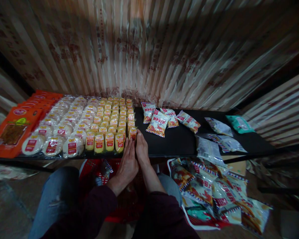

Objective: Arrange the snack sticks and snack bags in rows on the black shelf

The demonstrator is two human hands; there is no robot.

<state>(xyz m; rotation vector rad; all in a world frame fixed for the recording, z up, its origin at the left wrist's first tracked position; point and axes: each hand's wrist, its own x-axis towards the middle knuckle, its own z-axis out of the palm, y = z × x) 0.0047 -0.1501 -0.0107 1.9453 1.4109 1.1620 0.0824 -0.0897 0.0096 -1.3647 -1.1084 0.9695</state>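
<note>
Black shelf [174, 144] lined with wrapped snacks before a striped, plastic-covered backdrop [129, 56]

Fingers of the left hand [127, 164] are held together and stretched forward, their tips laid at the near end of a small yellow packet [133, 133]; the right hand [142, 149] is set along the packet's right side, its fingers also close together. Whether the packet is pinched between the hands or merely pressed cannot be told. It is placed at the front of the rightmost column of yellow packets [109, 141], which are ranked in tight columns on the shelf. To their left, round white packets [52, 146] are laid in columns, and at the far left orange pouches [17, 121] are overlapped. To the right of the hands, red-and-white snack bags [157, 123] are grouped; farther along, pale bags [218, 126] are scattered, one overhanging the front edge, with a teal packet [240, 124] set near the back. Below, a red basket [89, 167] is seen between denim-clad legs [61, 187], and a white-rimmed basket [201, 227] at the right is heaped with further bags [201, 187]
</note>
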